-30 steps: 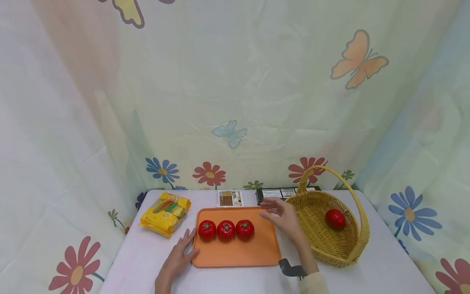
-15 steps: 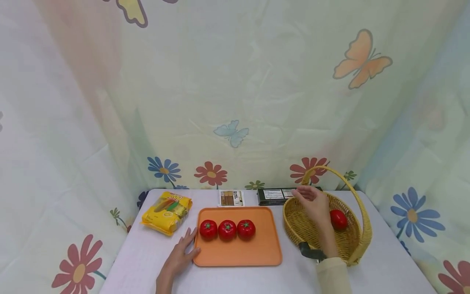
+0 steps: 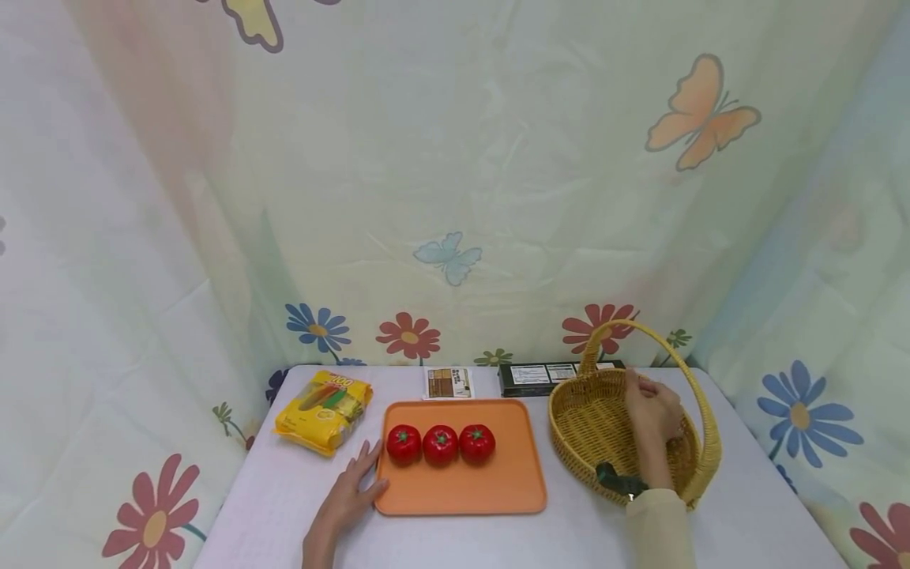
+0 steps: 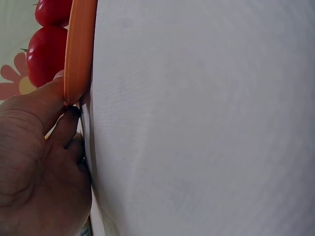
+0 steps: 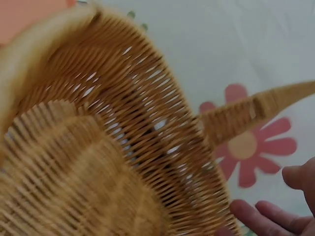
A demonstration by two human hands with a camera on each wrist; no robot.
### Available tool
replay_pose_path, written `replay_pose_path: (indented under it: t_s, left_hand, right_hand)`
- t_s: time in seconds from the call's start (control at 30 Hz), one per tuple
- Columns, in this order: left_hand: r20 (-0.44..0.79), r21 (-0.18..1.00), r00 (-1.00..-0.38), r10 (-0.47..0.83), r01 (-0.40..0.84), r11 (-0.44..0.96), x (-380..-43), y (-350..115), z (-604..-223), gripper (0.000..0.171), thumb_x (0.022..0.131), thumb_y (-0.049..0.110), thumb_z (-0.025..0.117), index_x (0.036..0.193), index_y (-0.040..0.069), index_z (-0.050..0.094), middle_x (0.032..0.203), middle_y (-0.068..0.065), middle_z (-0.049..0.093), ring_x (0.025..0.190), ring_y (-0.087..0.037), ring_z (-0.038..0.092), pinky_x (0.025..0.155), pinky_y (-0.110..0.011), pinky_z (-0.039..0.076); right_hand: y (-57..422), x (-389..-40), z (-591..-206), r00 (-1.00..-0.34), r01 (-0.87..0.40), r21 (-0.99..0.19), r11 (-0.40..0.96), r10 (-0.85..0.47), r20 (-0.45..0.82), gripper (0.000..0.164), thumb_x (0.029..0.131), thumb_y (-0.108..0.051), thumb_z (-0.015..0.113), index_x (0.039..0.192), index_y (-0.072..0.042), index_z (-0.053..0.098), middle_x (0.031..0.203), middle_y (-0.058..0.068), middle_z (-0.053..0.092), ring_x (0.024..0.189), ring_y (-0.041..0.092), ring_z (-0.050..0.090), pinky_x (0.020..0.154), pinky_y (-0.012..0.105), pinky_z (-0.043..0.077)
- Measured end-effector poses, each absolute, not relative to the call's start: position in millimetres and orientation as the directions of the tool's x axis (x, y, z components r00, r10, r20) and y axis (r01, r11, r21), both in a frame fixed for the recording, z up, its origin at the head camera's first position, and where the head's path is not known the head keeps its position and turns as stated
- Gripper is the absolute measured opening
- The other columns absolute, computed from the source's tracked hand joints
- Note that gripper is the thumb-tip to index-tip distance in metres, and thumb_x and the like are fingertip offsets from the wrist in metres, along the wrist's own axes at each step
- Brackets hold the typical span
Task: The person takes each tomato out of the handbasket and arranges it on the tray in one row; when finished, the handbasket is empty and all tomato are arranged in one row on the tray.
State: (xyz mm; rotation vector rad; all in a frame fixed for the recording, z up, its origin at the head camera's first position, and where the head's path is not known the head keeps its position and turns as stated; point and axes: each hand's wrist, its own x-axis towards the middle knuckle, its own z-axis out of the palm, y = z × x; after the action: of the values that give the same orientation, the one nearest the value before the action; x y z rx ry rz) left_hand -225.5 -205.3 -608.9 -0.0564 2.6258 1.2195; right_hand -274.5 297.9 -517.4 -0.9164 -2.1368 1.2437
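My left hand [image 3: 348, 491] lies at the left edge of an orange tray [image 3: 498, 494]. Its fingers look fairly straight, and the thumb [image 4: 42, 98] touches the tray's rim in the left wrist view. Three red tomatoes, the nearest to my hand being the left tomato [image 3: 404, 444], sit in a row on the tray. My right hand [image 3: 652, 411] reaches down into a wicker basket [image 3: 590, 423] with a tall arched handle. In the right wrist view its thumb and fingers [image 5: 263, 221] stand apart with nothing visible between them. The red item in the basket is hidden behind this hand.
A yellow food packet [image 3: 323, 412] lies left of the tray. Behind the tray are a small brown-and-white packet [image 3: 448, 383] and a long black box [image 3: 526, 381]. The basket's handle [image 3: 700, 403] arches up beside my right arm. A flowered curtain [image 3: 455, 197] closes off the back.
My right hand has moved right, from above the tray's right corner, over the basket and down into it, covering the red item there. The left hand has stayed at the tray's edge.
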Motion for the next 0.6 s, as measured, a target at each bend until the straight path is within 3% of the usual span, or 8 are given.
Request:
replay_pose_path:
  t_s: [0.07, 0.13, 0.23, 0.3, 0.4, 0.5, 0.6]
  left_hand:
    - [-0.235, 0.749, -0.969, 0.072, -0.133, 0.648, -226, -205, -609, 0.077, 0.098, 0.037, 0.079, 0.166, 0.025, 0.045, 0.175, -0.018, 0.029, 0.158, -0.058, 0.019, 0.123, -0.080, 0.020]
    - [-0.235, 0.749, -0.969, 0.072, -0.134, 0.648, -226, -205, -610, 0.077, 0.098, 0.037, 0.079, 0.166, 0.025, 0.045, 0.175, -0.018, 0.029, 0.158, -0.058, 0.019, 0.123, -0.081, 0.021]
    - [-0.236, 0.748, -0.969, 0.071, -0.135, 0.649, -226, -204, -610, 0.077, 0.098, 0.037, 0.080, 0.166, 0.025, 0.045, 0.175, -0.019, 0.029, 0.158, -0.058, 0.019, 0.122, -0.081, 0.021]
    - [-0.236, 0.750, -0.969, 0.068, -0.137, 0.647, -225, -204, -610, 0.077, 0.098, 0.036, 0.080, 0.166, 0.026, 0.046, 0.175, -0.019, 0.029, 0.158, -0.058, 0.019, 0.122, -0.081, 0.021]
    - [-0.236, 0.756, -0.969, 0.069, -0.138, 0.640, -225, -204, -609, 0.077, 0.098, 0.035, 0.080, 0.166, 0.026, 0.046, 0.175, -0.018, 0.029, 0.158, -0.058, 0.019, 0.122, -0.081, 0.021]
    - [-0.238, 0.758, -0.969, 0.068, -0.141, 0.636, -224, -204, -608, 0.077, 0.098, 0.036, 0.080, 0.166, 0.027, 0.046, 0.176, -0.017, 0.029, 0.159, -0.058, 0.018, 0.122, -0.081, 0.021]
    - [-0.238, 0.756, -0.969, 0.067, -0.142, 0.638, -223, -203, -608, 0.077, 0.097, 0.037, 0.080, 0.166, 0.027, 0.046, 0.176, -0.017, 0.029, 0.159, -0.058, 0.019, 0.121, -0.082, 0.021]
  right_hand:
    - [300, -274, -519, -0.656, 0.316, -0.883, 0.348, 0.752, 0.062, 0.058, 0.106, -0.051, 0.057, 0.114, 0.003, 0.076, 0.091, 0.019, 0.078, 0.105, 0.043, 0.066, 0.107, 0.070, 0.044]
    - [302, -275, -518, -0.677, 0.300, -0.900, 0.317, 0.736, 0.034, 0.056, 0.107, -0.050, 0.059, 0.116, 0.003, 0.076, 0.077, 0.005, 0.078, 0.089, 0.026, 0.073, 0.095, 0.048, 0.057]
    - [302, -278, -511, -0.717, 0.249, -0.934, 0.256, 0.697, -0.001, 0.053, 0.106, -0.048, 0.062, 0.120, 0.002, 0.075, 0.070, -0.010, 0.075, 0.063, 0.002, 0.069, 0.062, 0.022, 0.053]
    - [302, -279, -507, -0.747, 0.215, -0.950, 0.228, 0.665, -0.010, 0.051, 0.105, -0.047, 0.067, 0.121, 0.001, 0.075, 0.074, -0.013, 0.076, 0.063, -0.004, 0.067, 0.056, 0.014, 0.049]
    - [301, -279, -504, -0.786, 0.192, -0.946, 0.262, 0.618, 0.012, 0.050, 0.101, -0.044, 0.074, 0.124, 0.000, 0.075, 0.087, -0.008, 0.079, 0.076, 0.000, 0.067, 0.060, 0.011, 0.047]
    - [301, -279, -506, -0.832, 0.198, -0.919, 0.341, 0.555, 0.027, 0.051, 0.100, -0.042, 0.079, 0.130, 0.000, 0.073, 0.107, 0.007, 0.079, 0.099, 0.015, 0.069, 0.071, 0.013, 0.050]
    - [302, -280, -509, -0.889, 0.206, -0.893, 0.401, 0.457, 0.001, 0.056, 0.100, -0.037, 0.079, 0.139, 0.002, 0.067, 0.134, 0.023, 0.071, 0.121, 0.033, 0.064, 0.092, 0.029, 0.060]
